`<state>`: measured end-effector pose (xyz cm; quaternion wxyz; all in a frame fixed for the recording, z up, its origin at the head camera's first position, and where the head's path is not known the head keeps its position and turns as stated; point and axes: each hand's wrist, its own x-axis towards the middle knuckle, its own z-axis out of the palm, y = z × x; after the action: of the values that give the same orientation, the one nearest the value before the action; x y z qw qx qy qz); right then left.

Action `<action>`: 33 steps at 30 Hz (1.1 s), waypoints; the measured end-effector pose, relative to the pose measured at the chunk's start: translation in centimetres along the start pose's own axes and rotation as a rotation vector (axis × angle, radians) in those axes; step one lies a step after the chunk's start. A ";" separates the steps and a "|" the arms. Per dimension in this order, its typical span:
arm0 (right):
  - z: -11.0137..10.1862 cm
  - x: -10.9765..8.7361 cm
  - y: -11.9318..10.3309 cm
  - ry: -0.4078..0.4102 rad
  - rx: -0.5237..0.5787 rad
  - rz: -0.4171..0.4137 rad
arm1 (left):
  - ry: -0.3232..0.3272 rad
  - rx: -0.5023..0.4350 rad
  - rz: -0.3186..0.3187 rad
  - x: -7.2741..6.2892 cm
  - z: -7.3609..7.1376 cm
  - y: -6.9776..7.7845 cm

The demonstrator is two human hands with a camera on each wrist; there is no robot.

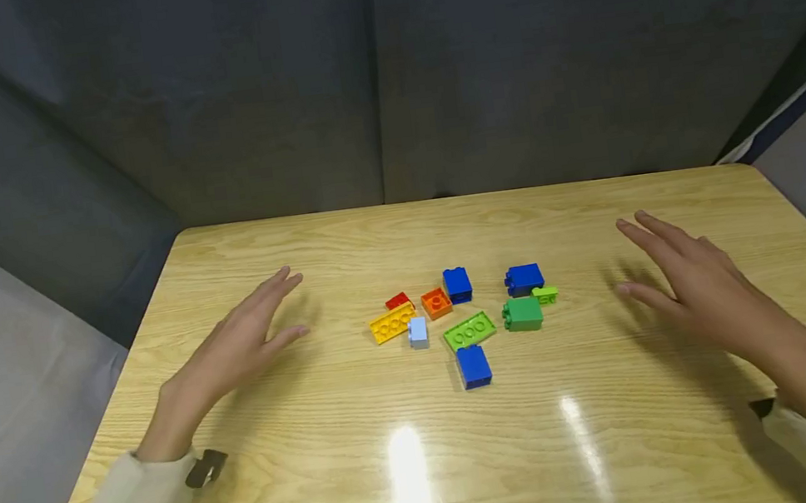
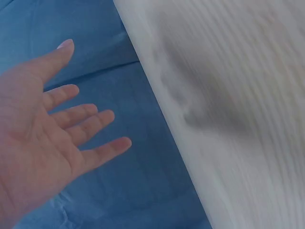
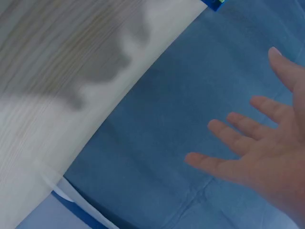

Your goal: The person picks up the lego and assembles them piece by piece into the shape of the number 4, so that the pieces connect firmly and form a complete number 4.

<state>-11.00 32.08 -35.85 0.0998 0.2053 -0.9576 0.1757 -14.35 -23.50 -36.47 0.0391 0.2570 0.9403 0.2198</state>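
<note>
Over the left part of the table my left hand is held with fingers extended and nothing in it; its palm shows in the left wrist view. My right hand hovers likewise on the right, fingers spread. Between them lie toy building bricks: a red brick, a yellow brick, an orange brick, a light blue brick, a lime brick, a small lime piece, a green brick, and blue bricks and a nearer blue brick.
The wooden table carries bright light reflections near its front. Dark grey curtains hang behind its far edge, and lighter fabric hangs at the left side.
</note>
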 end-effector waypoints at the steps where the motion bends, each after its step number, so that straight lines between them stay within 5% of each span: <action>1: 0.1 0.1 -0.1 0.000 -0.004 -0.004 | -0.002 0.003 0.002 0.1 0.0 0.2; 14: 2.1 1.8 -3.2 0.043 0.000 -0.195 | -0.030 0.047 0.023 2.1 1.5 2.6; 24: 4.1 3.6 -6.4 -0.098 0.043 -0.298 | -0.027 0.110 0.085 3.4 2.6 4.2; 33: 6.1 5.2 -8.5 -0.130 0.066 -0.418 | -0.060 0.084 0.080 4.6 2.9 5.4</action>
<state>-12.72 20.71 -37.55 0.0651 0.4133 -0.8924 0.1689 -15.25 -15.87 -36.56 0.0475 0.3024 0.9360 0.1739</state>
